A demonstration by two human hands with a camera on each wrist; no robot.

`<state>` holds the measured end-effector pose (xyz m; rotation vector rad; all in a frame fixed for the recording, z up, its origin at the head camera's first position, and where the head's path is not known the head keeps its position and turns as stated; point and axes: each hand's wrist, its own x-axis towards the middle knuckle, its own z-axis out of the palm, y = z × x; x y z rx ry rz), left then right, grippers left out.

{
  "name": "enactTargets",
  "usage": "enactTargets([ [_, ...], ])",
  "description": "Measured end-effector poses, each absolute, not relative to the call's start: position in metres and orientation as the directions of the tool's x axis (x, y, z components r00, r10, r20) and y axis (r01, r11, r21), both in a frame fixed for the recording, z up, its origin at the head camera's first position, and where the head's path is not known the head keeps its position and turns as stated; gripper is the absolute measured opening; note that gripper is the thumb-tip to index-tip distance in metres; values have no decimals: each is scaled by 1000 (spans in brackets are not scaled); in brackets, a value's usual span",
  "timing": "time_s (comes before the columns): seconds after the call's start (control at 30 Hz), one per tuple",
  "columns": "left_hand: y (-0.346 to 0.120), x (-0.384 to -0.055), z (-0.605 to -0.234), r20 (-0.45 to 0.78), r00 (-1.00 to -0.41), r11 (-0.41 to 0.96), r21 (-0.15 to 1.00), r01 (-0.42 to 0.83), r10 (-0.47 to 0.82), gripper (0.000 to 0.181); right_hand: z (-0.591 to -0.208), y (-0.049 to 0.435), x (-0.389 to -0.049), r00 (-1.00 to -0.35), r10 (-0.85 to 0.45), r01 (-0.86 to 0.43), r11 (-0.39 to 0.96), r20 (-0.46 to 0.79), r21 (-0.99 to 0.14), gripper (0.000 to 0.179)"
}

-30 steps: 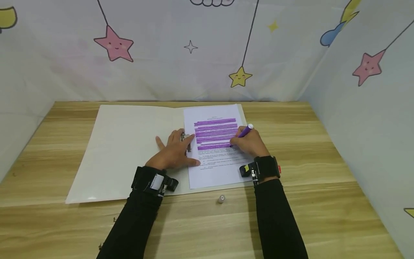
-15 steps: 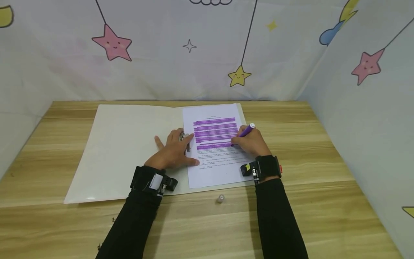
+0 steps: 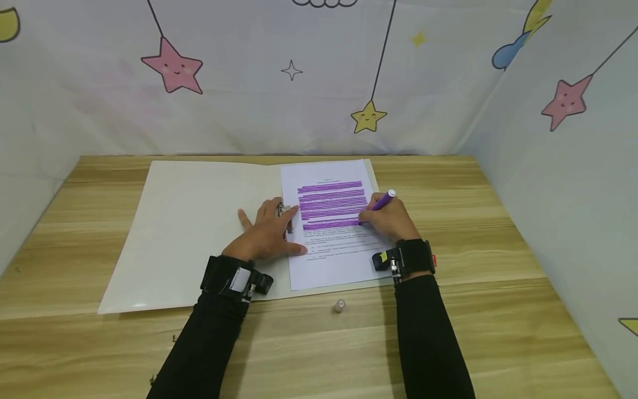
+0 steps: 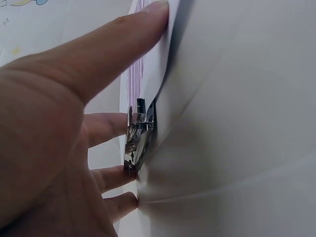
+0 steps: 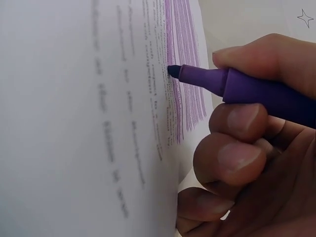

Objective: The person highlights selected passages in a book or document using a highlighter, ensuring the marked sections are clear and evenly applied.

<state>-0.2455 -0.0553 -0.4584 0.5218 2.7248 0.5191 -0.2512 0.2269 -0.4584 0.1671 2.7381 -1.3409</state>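
My right hand (image 3: 394,219) pinches a purple highlighter (image 5: 269,96), its dark chisel tip right at a line of print on the white sheet (image 3: 329,274). Purple stripes cover the sheet's upper lines, while the lower lines are plain black text. The sheet lies on the right side of an open cream folder (image 3: 189,233). My left hand (image 3: 266,235) lies spread at the sheet's left edge, thumb on the paper and other fingers around the metal clip (image 4: 138,136) at the fold. In the left wrist view the sheet's edge lifts a little off the folder near the clip.
A small grey cap (image 3: 339,306) stands on the wooden table (image 3: 498,332) in front of the folder. Behind the table hangs a white cloth wall (image 3: 239,111) with printed stars, and another wall (image 3: 573,194) closes off the right side.
My right hand has slid slightly to the right with the highlighter along the lowest purple line, and the stripe there reaches a little further. My left hand has stayed in place.
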Motion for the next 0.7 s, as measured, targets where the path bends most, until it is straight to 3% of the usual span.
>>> enactTargets([
  [0.7, -57, -244, -458, -223, -883, 860, 414, 297, 412, 97, -457, 231, -249, -982, 95, 185, 600, -161, -778, 21],
])
